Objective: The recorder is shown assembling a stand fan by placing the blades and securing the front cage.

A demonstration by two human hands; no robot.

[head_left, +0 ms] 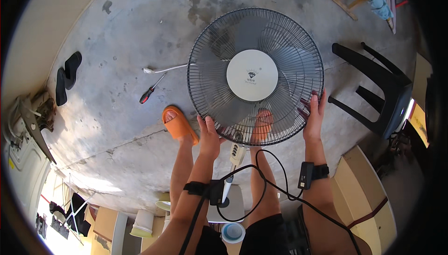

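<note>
- The fan grille (205, 75) I hold is dark grey wire, spokes fanning out from the middle.
- Its round centre cap (252, 75) is off-white.
- The blades (284, 61) behind it are translucent grey.
- My slipper (177, 122) is bright orange.
- The screwdriver (149, 92) has a red and black handle.
- The stool (380, 89) is black.
- The concrete floor (140, 31) is pale grey with dark blotches.
- My wrist straps (312, 173) are black.

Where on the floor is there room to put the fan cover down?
Bare concrete lies left of the fan, between the screwdriver and the black sandals, and above the white cable. The right is crowded: a black stool stands beside the right hand. The left hand is near the orange slipper.
</note>
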